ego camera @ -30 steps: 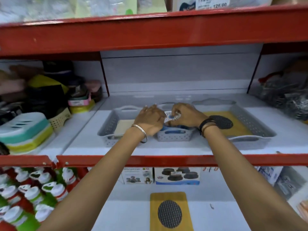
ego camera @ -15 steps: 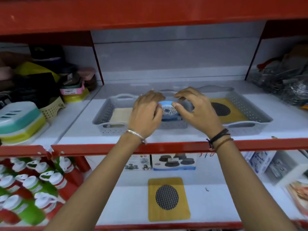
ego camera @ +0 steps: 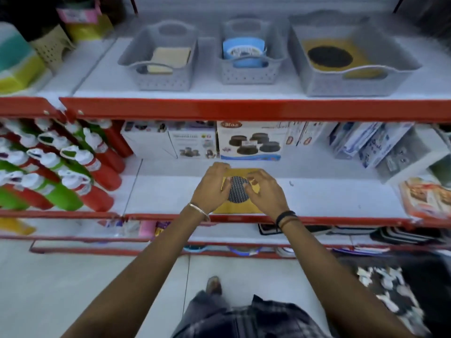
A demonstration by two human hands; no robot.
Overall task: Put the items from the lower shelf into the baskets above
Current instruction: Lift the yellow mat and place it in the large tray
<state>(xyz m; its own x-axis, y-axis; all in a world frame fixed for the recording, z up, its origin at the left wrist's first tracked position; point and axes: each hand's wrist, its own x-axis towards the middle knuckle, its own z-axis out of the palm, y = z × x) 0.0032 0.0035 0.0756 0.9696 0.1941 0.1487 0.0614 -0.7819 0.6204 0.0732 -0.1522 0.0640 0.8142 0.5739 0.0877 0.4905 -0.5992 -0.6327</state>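
Observation:
A yellow mat with a dark round mesh (ego camera: 240,208) lies flat on the lower shelf near its front edge. My left hand (ego camera: 211,187) rests on the mat's left side and my right hand (ego camera: 266,194) hovers over its right side with fingers curled; neither hand has lifted it. On the shelf above stand three grey baskets. The left basket (ego camera: 163,79) holds a cream pad (ego camera: 170,54), the middle basket (ego camera: 246,75) holds a blue round item (ego camera: 244,48), and the large right basket (ego camera: 346,87) holds another yellow mesh mat (ego camera: 329,57).
Boxed goods (ego camera: 249,141) line the back of the lower shelf. Red and green bottles (ego camera: 61,176) fill its left side, and packages (ego camera: 424,198) lean at the right. Red shelf rails (ego camera: 244,109) run across. A colourful container (ego camera: 17,62) sits upper left.
Both hands let go of the blue item in the middle basket and dropped to the yellow mat on the lower shelf. The camera tilted down.

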